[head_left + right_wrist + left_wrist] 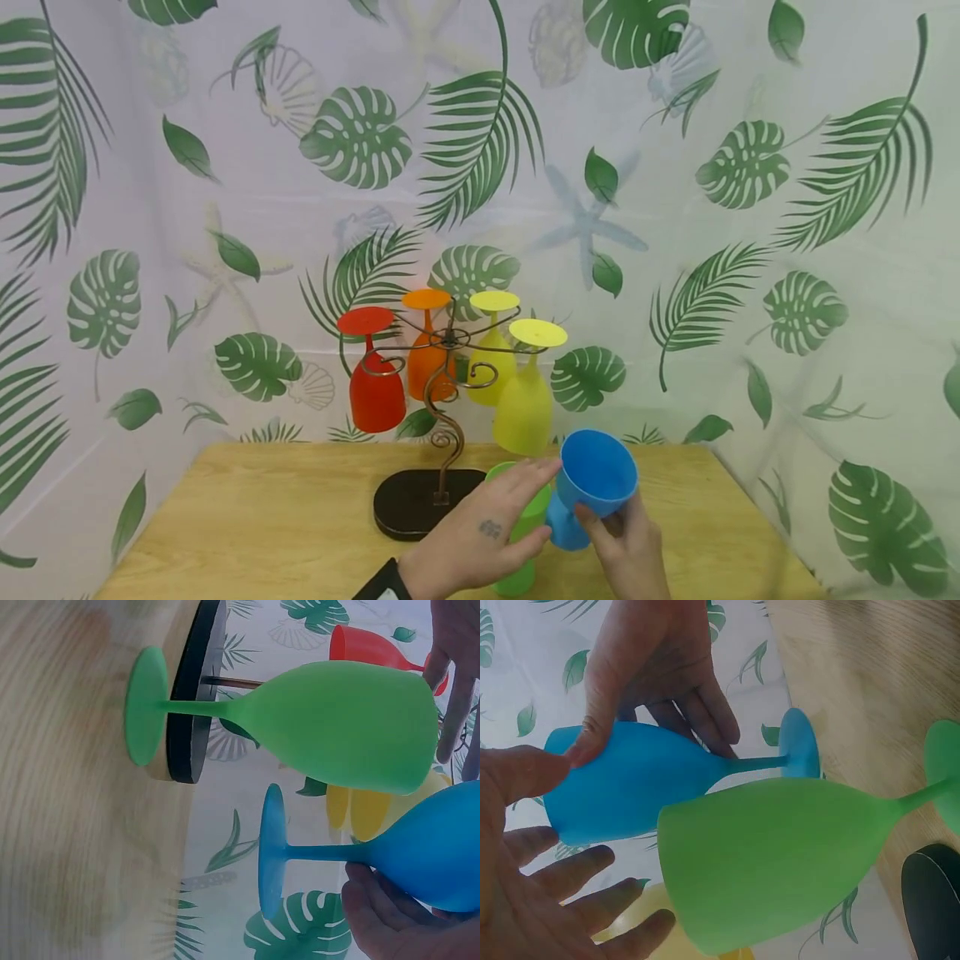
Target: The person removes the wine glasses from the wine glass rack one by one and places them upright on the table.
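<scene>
A blue plastic goblet [597, 472] is tilted in my right hand [633, 550], which grips its bowl with the thumb on the near side and fingers behind. My left hand [480, 533] is spread with fingers extended, its fingertips right at the blue rim in the head view. Below and partly behind that hand stands a green goblet [337, 724], upright on its foot on the table. In the left wrist view, the blue goblet [630, 784] lies beyond the green goblet [772, 862], and the left thumb reaches the blue rim.
A metal goblet rack [450, 417] on a black base [405, 504] stands behind the hands. Hanging upside down from it are a red goblet [375, 396], an orange goblet [426, 358] and two yellow goblets [525, 408]. A leaf-patterned curtain [480, 167] backs the wooden table [247, 517].
</scene>
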`<state>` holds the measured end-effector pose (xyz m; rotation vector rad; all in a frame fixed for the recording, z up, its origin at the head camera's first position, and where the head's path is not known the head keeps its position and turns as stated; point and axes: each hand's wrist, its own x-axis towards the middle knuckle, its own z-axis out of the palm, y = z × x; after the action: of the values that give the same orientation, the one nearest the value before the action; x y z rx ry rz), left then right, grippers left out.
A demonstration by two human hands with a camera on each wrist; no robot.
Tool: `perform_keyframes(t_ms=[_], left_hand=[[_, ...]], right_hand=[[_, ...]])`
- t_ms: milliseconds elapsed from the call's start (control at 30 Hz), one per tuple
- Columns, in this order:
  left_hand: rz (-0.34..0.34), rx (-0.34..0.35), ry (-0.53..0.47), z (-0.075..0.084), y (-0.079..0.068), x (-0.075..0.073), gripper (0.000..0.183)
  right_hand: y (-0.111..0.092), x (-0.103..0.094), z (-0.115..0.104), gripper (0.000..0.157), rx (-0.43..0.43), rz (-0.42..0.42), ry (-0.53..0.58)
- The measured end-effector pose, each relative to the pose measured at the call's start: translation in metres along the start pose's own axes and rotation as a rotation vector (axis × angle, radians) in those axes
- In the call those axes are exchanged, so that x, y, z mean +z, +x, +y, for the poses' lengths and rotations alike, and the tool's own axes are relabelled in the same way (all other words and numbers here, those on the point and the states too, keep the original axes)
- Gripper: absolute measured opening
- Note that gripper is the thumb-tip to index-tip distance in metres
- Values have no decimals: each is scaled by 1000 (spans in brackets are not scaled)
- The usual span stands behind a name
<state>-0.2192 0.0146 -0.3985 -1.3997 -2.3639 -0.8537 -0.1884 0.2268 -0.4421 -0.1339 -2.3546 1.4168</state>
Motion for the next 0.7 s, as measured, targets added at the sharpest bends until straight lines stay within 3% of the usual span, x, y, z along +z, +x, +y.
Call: perform_keyframes(t_ms=[100,333,533,700], left_hand=[[-7,6,46,-1,0,2,68],[-100,-17,6,-3,1,5,64],[-108,1,62,-2,2,7,60],[-118,-13,24,-5,0,10,56]], right_hand=[[2,2,5,79,20,-17,-12],[6,7,19,86,67,-62,-58],[9,8,27,88,83,-76,-75],[8,10,35,81,61,-88,-58]])
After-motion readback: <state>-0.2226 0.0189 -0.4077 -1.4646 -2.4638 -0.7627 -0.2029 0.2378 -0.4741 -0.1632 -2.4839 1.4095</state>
